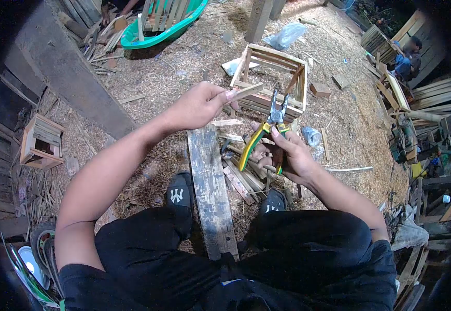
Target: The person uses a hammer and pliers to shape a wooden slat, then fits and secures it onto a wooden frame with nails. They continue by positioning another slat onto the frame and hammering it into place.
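My left hand (197, 106) pinches a short wooden strip (248, 92) between thumb and fingers, in front of a wooden frame crate (298, 88). In my right hand (295, 158) are pliers (276, 116) with green and yellow handles, their jaws apart and pointing up, a little right of the strip. Below both hands a worn plank (211, 192) runs away from me between my legs. Beside it lies a pile of wood scraps (243, 181).
A green plastic tub (166, 34) holding wooden slats stands at the upper left. A small wooden crate (43, 141) is on the left. A wooden post (72, 70) slants down at left. Another person (411, 57) sits at the upper right near stacked wood (438, 96).
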Action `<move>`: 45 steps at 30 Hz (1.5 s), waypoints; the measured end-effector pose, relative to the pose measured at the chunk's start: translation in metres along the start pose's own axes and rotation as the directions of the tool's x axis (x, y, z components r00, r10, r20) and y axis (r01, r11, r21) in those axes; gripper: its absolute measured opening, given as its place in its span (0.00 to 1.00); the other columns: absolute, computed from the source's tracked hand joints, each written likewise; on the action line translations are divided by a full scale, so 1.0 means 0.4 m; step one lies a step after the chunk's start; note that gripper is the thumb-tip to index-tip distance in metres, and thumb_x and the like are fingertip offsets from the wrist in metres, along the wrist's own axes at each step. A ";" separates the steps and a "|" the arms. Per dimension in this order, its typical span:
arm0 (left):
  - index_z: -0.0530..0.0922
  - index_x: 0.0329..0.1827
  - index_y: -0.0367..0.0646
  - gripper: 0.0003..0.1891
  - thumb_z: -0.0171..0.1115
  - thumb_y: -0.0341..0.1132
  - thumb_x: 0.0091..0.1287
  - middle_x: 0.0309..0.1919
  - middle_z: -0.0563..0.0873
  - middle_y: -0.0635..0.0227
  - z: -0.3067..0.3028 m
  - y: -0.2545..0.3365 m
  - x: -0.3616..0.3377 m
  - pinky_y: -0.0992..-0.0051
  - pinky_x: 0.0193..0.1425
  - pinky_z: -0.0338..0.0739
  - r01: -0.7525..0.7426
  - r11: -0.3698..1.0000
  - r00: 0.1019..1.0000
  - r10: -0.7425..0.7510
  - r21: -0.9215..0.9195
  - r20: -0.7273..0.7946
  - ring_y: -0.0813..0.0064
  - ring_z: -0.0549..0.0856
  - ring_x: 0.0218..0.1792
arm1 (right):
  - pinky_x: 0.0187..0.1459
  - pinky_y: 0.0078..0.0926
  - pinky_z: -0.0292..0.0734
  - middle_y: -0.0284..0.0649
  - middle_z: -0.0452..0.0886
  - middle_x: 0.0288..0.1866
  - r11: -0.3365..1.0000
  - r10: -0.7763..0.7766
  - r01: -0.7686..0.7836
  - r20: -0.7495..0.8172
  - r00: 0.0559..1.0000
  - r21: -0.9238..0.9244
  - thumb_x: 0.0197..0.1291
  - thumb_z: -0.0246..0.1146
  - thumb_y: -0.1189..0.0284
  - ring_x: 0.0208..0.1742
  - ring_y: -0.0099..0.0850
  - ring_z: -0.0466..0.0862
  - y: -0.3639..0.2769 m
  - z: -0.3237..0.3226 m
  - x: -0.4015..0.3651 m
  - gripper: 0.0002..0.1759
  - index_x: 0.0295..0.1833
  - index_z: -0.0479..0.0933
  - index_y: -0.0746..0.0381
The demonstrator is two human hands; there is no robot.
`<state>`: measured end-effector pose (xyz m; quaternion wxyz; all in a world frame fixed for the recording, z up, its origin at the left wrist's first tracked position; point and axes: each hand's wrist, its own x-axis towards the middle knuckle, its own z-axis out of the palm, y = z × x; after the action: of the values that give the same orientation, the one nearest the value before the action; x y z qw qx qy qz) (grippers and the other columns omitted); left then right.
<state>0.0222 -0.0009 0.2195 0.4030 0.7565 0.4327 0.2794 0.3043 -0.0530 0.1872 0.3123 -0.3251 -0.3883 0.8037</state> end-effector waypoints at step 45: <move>0.79 0.71 0.55 0.23 0.67 0.35 0.72 0.58 0.89 0.55 0.146 -0.615 -0.164 0.61 0.62 0.81 0.257 0.939 0.961 -0.273 0.228 0.038 0.53 0.89 0.56 | 0.61 0.47 0.82 0.46 0.79 0.68 -0.326 0.240 0.077 -0.004 0.971 -0.942 0.65 0.64 0.74 0.61 0.46 0.85 0.291 -0.397 0.243 0.24 0.67 0.76 0.59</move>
<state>-0.0694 -0.0061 -0.0252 0.3651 0.7407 0.5446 0.1463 0.3390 0.0287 -0.0139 -0.1800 -0.3886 -0.8815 0.1990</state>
